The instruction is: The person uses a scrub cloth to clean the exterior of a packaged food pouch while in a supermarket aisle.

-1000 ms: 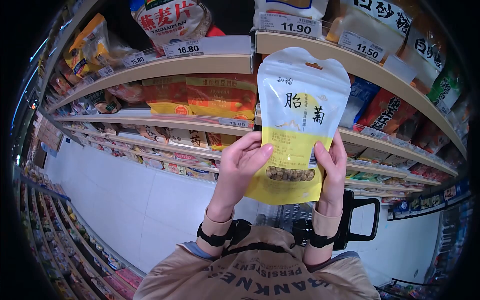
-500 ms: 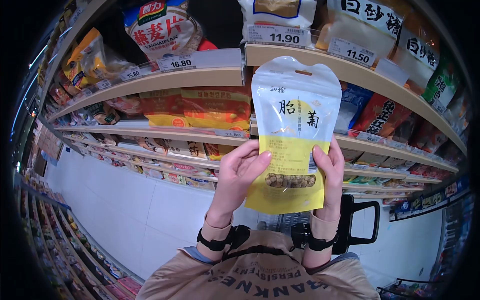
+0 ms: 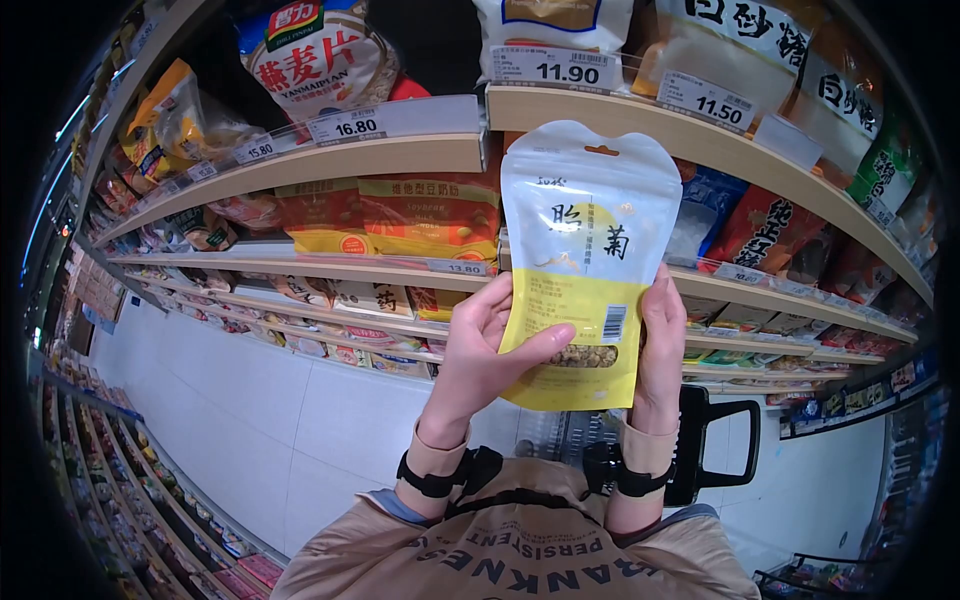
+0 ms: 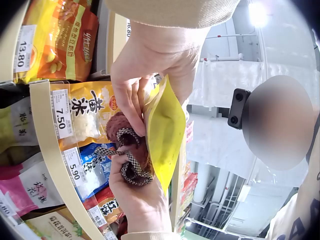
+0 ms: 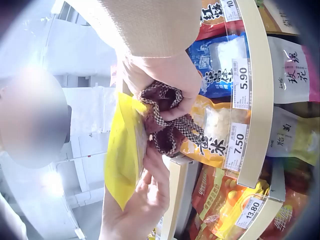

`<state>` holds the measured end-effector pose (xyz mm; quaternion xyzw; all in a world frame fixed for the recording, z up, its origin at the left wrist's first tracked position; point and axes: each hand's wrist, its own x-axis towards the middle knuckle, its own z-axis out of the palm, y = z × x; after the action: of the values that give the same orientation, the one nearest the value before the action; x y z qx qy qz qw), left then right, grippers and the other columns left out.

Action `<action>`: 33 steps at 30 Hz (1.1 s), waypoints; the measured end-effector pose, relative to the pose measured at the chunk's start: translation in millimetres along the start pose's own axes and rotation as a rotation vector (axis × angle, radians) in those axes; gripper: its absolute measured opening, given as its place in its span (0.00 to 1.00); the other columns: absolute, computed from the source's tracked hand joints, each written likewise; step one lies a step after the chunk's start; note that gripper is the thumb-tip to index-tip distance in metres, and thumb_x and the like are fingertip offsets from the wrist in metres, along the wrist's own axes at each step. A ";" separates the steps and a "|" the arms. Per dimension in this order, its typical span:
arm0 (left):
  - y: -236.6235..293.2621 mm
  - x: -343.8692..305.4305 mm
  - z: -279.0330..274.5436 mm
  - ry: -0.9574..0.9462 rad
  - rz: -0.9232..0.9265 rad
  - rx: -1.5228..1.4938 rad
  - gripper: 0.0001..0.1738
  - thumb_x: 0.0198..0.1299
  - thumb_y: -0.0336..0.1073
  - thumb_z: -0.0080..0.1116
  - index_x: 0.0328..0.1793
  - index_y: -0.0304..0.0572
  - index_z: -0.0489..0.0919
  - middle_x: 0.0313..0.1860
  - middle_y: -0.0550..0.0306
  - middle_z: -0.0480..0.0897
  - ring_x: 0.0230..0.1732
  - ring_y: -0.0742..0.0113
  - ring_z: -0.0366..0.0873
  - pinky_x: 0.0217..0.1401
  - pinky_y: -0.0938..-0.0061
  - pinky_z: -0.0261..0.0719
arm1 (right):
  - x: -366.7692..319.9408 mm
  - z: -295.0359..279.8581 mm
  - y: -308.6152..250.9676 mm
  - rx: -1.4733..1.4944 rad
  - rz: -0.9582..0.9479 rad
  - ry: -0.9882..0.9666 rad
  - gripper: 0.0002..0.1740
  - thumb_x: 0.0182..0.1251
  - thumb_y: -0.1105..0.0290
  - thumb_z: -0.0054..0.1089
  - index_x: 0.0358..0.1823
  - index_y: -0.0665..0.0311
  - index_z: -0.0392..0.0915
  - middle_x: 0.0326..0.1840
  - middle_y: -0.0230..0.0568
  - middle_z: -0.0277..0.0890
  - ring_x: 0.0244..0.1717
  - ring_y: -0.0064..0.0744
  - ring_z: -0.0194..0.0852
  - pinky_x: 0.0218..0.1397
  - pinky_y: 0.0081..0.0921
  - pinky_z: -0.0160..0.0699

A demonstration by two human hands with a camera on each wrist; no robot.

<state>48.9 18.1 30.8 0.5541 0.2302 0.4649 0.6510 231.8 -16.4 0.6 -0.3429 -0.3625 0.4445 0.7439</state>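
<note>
A white and yellow pouch of dried chrysanthemum buds is held upright in front of the shelves, printed face toward me. My left hand grips its left edge, the thumb lying across the front over part of the clear window. At the right edge, my right hand holds the pouch with its thumb along the side. Behind the pouch, a brown fuzzy hair scrunchie with a checkered ribbon sits at the right hand's fingers. From the left wrist, the pouch appears edge-on between both hands.
Wooden shelves ahead carry bags of oatmeal, soybean powder and white sugar above price tags. A black-handled shopping cart stands below at right on pale floor tiles. More shelving runs along the left.
My left thumb has slid inward over the window. My right thumb has moved off the pouch's front to its right edge, baring the barcode. The pouch has shifted slightly left.
</note>
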 end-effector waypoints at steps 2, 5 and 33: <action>-1.0 0.7 -1.6 -0.001 -0.007 -0.004 0.28 0.58 0.24 0.68 0.65 0.26 0.72 0.56 0.51 0.83 0.56 0.71 0.80 0.61 0.76 0.79 | 0.9 -11.6 1.2 -0.047 0.001 0.022 0.28 0.77 0.60 0.58 0.69 0.69 0.66 0.56 0.42 0.80 0.50 0.22 0.79 0.53 0.20 0.77; -2.3 0.6 -4.5 0.012 0.009 0.025 0.27 0.58 0.24 0.68 0.64 0.25 0.72 0.55 0.51 0.83 0.55 0.71 0.81 0.60 0.76 0.79 | 2.9 -17.4 -12.3 -0.114 -0.180 0.160 0.27 0.73 0.67 0.62 0.69 0.68 0.67 0.60 0.44 0.77 0.57 0.29 0.78 0.61 0.27 0.77; -20.2 1.0 -0.8 0.003 0.163 0.243 0.21 0.57 0.27 0.70 0.55 0.27 0.77 0.47 0.52 0.86 0.46 0.76 0.84 0.50 0.80 0.82 | 0.7 51.7 -38.8 -1.103 -0.872 -0.036 0.28 0.50 0.83 0.61 0.57 0.58 0.83 0.49 0.47 0.73 0.48 0.47 0.77 0.51 0.40 0.79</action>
<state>55.8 20.3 12.0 0.6450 0.2401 0.4858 0.5388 204.4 -20.4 59.0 -0.4862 -0.6517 -0.1376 0.5656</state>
